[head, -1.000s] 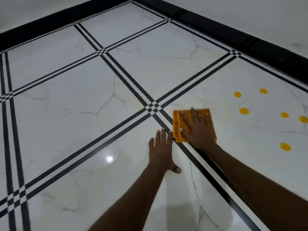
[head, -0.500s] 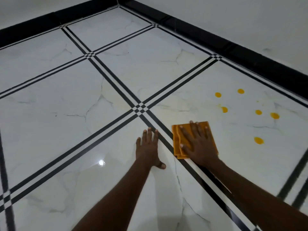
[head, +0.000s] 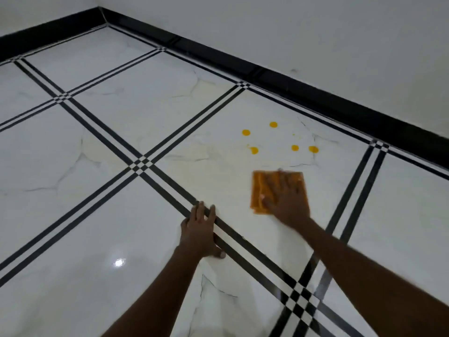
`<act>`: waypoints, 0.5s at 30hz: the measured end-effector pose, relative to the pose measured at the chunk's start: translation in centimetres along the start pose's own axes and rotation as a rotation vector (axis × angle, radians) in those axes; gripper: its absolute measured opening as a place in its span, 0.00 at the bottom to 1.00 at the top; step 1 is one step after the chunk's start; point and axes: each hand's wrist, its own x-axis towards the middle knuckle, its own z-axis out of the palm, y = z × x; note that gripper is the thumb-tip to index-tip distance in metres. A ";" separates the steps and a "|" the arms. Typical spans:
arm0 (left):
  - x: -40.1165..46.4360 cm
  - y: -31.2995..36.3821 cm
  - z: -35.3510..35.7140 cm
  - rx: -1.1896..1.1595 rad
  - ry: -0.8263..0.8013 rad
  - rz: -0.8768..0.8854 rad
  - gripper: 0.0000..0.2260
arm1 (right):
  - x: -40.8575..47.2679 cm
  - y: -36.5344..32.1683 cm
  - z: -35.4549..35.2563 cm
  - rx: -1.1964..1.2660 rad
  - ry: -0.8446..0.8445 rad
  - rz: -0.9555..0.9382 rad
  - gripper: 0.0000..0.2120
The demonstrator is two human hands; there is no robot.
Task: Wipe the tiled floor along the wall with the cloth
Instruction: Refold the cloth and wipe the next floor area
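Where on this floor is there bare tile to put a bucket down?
Left of the left hand, the tiles toward the corner are bare. Right of the double black lines too. Crowded: the yellow spots beyond the cloth under the right hand.

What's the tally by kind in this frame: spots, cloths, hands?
Large yellow spots on the floor tile: 5, e.g., plus a few tiny specks too small to count
Orange cloth: 1
Hands: 2, left hand flat on the floor, right hand pressing on the cloth
Total: 8
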 end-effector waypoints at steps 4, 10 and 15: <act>0.0 0.1 0.1 0.031 0.010 -0.017 0.62 | 2.7 2.8 -1.5 0.094 -0.001 0.288 0.38; 0.0 1.4 -1.4 0.093 -0.070 -0.083 0.63 | -5.6 -3.1 0.1 0.117 -0.035 -0.138 0.38; 0.4 2.7 -3.7 0.163 -0.215 -0.127 0.62 | -9.2 7.5 -1.1 0.082 -0.049 0.182 0.41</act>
